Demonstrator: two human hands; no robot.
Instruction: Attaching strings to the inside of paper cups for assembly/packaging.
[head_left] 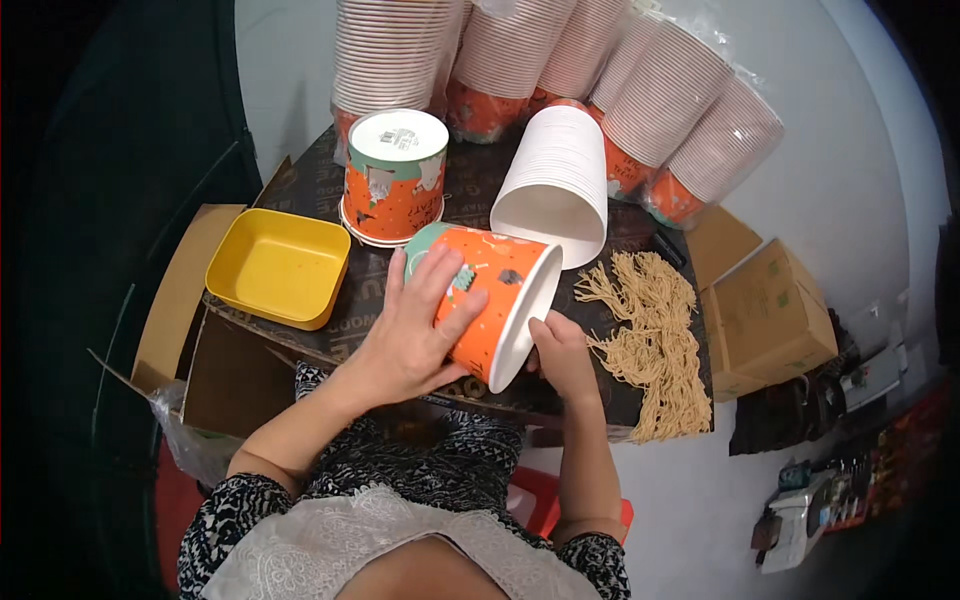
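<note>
At the centre of the frame, the left hand [410,340] grips an orange paper cup [490,300] lying sideways; the right hand [560,350] curls at its rim. Squeezing too hard may dent the cup.

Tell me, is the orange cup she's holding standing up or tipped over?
Tipped over. The orange cup lies on its side, its open mouth facing right, with the left hand gripping its wall.

Black-and-white patterned sleeves [215,520], white lace top [350,545] (forearms bare).
</note>
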